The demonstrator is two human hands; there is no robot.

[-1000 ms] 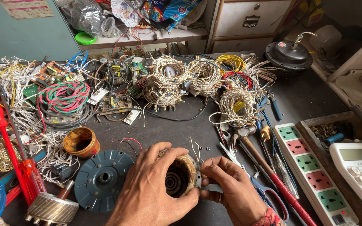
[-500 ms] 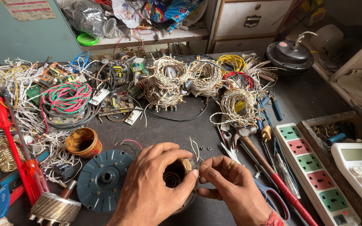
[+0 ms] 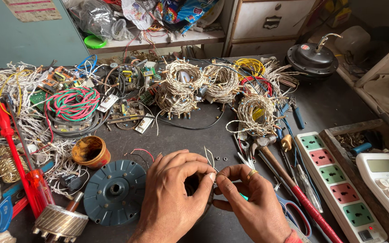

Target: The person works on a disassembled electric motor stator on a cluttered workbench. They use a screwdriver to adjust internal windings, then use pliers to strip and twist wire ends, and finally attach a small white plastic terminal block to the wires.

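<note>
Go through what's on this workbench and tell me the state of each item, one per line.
Left hand: cupped over a round motor part, mostly hiding it.
Right hand: fingertips pinching thin wire ends.
Blue motor cover: lying flat.
Small brown tub: open, no lid.
Red screwdriver: lying flat.
Power strip: sockets unoccupied.
Calculator: display blank.

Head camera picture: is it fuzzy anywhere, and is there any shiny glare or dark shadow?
Head view: mostly sharp, with the wire coils and power strip crisp; soft, even light, with only faint shadows under the left hand and right hand; a small gleam on the black dome and the red screwdriver; the desk edges bend slightly from the wide lens.
</note>
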